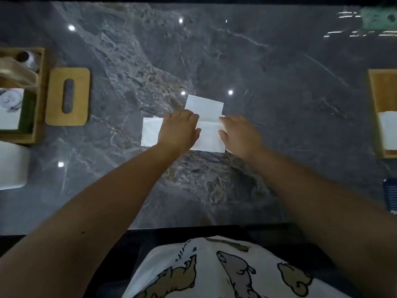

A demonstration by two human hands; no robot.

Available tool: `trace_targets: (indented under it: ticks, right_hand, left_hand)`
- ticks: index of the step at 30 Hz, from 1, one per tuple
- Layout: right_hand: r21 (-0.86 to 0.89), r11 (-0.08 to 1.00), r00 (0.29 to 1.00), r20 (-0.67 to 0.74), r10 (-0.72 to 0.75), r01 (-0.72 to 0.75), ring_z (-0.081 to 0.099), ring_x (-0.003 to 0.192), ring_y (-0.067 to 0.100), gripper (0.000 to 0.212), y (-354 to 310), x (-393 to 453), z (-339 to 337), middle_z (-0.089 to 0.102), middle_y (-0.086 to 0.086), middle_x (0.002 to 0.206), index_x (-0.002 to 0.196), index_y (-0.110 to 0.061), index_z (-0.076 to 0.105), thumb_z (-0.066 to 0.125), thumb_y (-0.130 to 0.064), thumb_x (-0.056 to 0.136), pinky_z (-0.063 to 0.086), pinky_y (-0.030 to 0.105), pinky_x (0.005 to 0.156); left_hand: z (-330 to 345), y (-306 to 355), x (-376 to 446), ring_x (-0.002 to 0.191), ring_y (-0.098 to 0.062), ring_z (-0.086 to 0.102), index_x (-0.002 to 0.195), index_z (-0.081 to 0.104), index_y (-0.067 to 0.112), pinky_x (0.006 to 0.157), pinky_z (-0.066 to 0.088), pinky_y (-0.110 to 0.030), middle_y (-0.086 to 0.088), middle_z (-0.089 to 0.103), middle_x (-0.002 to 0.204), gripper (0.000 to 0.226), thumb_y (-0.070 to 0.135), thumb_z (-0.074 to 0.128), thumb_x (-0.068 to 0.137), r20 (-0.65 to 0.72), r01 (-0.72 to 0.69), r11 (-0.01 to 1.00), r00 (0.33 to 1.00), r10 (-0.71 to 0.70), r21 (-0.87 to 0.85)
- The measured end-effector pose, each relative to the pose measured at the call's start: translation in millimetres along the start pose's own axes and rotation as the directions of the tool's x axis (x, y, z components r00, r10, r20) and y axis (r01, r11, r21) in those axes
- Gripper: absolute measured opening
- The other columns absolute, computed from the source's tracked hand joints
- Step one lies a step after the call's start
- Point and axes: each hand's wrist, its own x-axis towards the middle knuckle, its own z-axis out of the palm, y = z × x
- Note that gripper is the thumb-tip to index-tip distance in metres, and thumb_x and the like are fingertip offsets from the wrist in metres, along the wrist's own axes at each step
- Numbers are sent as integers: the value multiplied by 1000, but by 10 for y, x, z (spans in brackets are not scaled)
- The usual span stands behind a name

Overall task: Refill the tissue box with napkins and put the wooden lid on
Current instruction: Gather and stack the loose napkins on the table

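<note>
White napkins [209,136] lie flat in the middle of the dark marble table [268,82], one overlapping another; a third napkin [204,107] sticks out behind them. My left hand [179,132] presses flat on the napkins, fingers pointing right. My right hand [238,134] rests at their right edge, fingertips touching the paper. The wooden lid [57,96], with a dark oval slot, lies flat at the left. A white tissue box [11,165] sits at the left edge, partly cut off.
A wooden tray [38,93] with a bottle, a bag and a printed card stands at the far left. Another wooden tray [374,100] holding white paper sits at the right edge. A blue object [390,194] lies near the right front.
</note>
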Motion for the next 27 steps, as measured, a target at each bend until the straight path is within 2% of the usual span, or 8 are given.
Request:
trace_targets:
  ticks: [4, 8, 15, 21, 24, 27]
  right_hand:
    - [-64, 998, 999, 23, -28, 30, 51, 119, 31, 40, 22, 164, 106, 56, 11, 132, 134, -13, 48, 47, -25, 96, 39, 41, 103]
    - [-83, 996, 1000, 0, 30, -30, 54, 108, 31, 25, 31, 235, 142, 61, 11, 115, 113, -11, 60, 50, -14, 90, 42, 41, 93]
    - [21, 997, 996, -36, 77, -76, 56, 91, 28, 10, -2, 281, 114, 61, 9, 95, 89, -11, 63, 54, -17, 89, 45, 39, 80]
    - [159, 985, 996, -29, 79, -73, 55, 83, 24, 9, -18, 179, 56, 61, 5, 87, 81, -12, 55, 51, -14, 89, 36, 29, 69]
    - [239, 966, 995, -6, 100, -96, 58, 78, 23, 8, -36, 110, -21, 59, 4, 82, 88, -8, 56, 51, -14, 92, 37, 28, 64]
    - [332, 935, 992, 28, 121, -124, 61, 91, 24, 24, -48, 75, -79, 66, 8, 98, 115, -9, 59, 54, -17, 93, 45, 28, 77]
  left_hand:
    - [70, -67, 164, 116, -30, 53, 127, 55, 15, 99, 37, -45, -8, 60, 126, 35, 31, 49, 96, 21, -8, 999, 1000, 7, 49]
    - [119, -96, 246, 111, -30, 54, 121, 58, 15, 94, 38, -44, -8, 63, 117, 29, 23, 49, 95, 57, -17, 997, 998, 13, 77]
    - [144, -154, 299, 100, -32, 54, 105, 63, 11, 88, 38, -43, -10, 61, 105, 20, 19, 49, 94, 42, -36, 999, 998, 35, 11]
    - [53, -166, 251, 95, -30, 55, 96, 60, 12, 91, 37, -45, -9, 65, 93, 12, 18, 50, 91, 59, -26, 994, 998, 33, -110]
    - [-5, -202, 198, 95, -29, 56, 99, 57, 14, 95, 36, -44, -8, 67, 93, 13, 21, 51, 90, 69, -12, 973, 997, 29, -230]
    - [-47, -287, 144, 101, -27, 57, 115, 57, 18, 97, 37, -44, -4, 69, 101, 24, 26, 52, 92, 71, -27, 943, 996, 53, -331]
